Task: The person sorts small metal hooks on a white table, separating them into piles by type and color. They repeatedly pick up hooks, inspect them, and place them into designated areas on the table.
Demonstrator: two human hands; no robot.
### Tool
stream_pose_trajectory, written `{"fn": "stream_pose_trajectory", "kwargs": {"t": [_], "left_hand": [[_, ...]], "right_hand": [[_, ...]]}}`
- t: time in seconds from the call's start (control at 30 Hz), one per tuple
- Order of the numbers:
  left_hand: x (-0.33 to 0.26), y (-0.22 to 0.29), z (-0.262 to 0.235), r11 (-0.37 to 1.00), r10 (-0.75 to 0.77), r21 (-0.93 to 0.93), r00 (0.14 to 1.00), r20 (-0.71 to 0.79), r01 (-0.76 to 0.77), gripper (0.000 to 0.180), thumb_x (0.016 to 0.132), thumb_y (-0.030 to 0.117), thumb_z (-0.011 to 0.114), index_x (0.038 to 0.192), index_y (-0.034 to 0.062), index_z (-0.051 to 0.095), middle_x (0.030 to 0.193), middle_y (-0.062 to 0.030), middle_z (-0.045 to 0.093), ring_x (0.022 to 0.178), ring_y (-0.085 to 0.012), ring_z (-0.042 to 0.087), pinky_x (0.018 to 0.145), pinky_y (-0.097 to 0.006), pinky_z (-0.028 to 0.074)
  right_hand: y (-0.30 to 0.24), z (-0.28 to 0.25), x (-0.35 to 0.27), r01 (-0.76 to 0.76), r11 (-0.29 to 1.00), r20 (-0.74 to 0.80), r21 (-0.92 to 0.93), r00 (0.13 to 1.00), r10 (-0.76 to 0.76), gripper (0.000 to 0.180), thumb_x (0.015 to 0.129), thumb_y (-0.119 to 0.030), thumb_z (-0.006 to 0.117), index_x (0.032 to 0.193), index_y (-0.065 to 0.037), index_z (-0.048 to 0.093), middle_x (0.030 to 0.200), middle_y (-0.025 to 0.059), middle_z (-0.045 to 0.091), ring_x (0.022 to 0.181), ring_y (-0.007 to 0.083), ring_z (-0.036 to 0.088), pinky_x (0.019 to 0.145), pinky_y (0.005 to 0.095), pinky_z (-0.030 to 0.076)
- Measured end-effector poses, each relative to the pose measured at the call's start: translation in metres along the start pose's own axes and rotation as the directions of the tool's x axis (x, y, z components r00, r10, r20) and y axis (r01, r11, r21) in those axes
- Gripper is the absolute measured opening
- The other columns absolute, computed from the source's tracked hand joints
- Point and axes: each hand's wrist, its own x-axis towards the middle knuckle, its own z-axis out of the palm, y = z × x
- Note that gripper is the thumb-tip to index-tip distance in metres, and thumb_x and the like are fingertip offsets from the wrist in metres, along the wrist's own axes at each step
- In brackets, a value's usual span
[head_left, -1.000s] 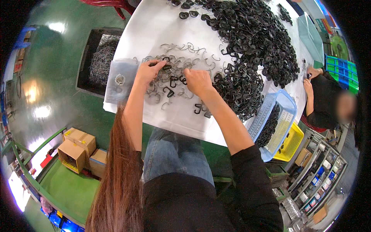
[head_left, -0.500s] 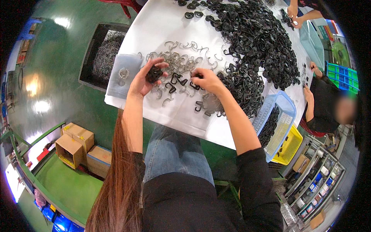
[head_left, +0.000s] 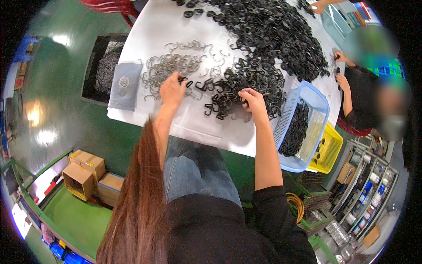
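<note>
My left hand [head_left: 172,91] is closed at the near edge of a pile of pale, translucent C-shaped clips [head_left: 169,66], with a black hook-shaped piece [head_left: 189,83] at its fingertips. To the right, my right hand [head_left: 256,104] is pinched over the near side of a heap of black hook-shaped pieces [head_left: 233,88]. Something dark shows between its thumb and fingers, mostly hidden. Both piles lie on the white-covered table [head_left: 193,121]. Beyond them spreads a much larger heap of black pieces [head_left: 272,35].
A blue basket [head_left: 314,97] of black parts stands at the table's right edge, beside a yellow basket [head_left: 332,143]. A grey bag [head_left: 125,90] lies at the left corner, near a dark bin [head_left: 94,57] on the floor. Co-workers' hands [head_left: 343,81] are at the right side.
The bunch of black pieces has left my left palm, which has turned down and closed. More black pieces lie between my hands. My right hand has moved right and nearer, and the view has shifted.
</note>
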Motion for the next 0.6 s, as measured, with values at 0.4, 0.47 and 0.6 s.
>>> {"fn": "stream_pose_trajectory", "kwargs": {"t": [0.4, 0.47, 0.6], "left_hand": [[-0.115, 0.265, 0.08, 0.615, 0.269, -0.766, 0.864, 0.426, 0.186, 0.04, 0.085, 0.041, 0.058, 0.09, 0.0025, 0.066, 0.072, -0.0064, 0.066, 0.067, -0.0146, 0.059, 0.062, -0.033, 0.047], [-0.138, 0.315, 0.106, 0.672, 0.344, -0.738, 0.858, 0.383, 0.06, 0.032, 0.079, 0.032, 0.06, 0.083, 0.0001, 0.063, 0.074, -0.0125, 0.066, 0.071, -0.0273, 0.063, 0.066, -0.039, 0.049], [-0.168, 0.356, 0.126, 0.845, 0.471, -0.506, 0.692, 0.547, -0.175, 0.045, 0.073, 0.023, 0.061, 0.107, -0.0026, 0.045, 0.099, -0.0259, 0.058, 0.091, -0.0383, 0.059, 0.08, -0.047, 0.048]], "right_hand": [[0.049, -0.192, -0.12, 0.24, 0.913, -0.478, 0.329, 0.876, -0.058, 0.02, 0.077, -0.02, 0.062, 0.093, -0.009, 0.058, 0.068, -0.0016, 0.049, 0.051, 0.0085, 0.046, 0.041, 0.0203, 0.029], [0.056, -0.221, -0.123, 0.241, 0.934, -0.566, 0.264, 0.822, -0.052, 0.016, 0.077, -0.022, 0.063, 0.086, -0.009, 0.06, 0.066, -0.0011, 0.053, 0.052, 0.0092, 0.048, 0.042, 0.0219, 0.033], [0.069, -0.254, -0.113, -0.068, 0.938, -0.647, -0.339, 0.741, -0.18, 0.028, 0.074, -0.024, 0.066, 0.089, -0.001, 0.063, 0.068, 0.0068, 0.062, 0.064, 0.0226, 0.06, 0.062, 0.0302, 0.049]]}}
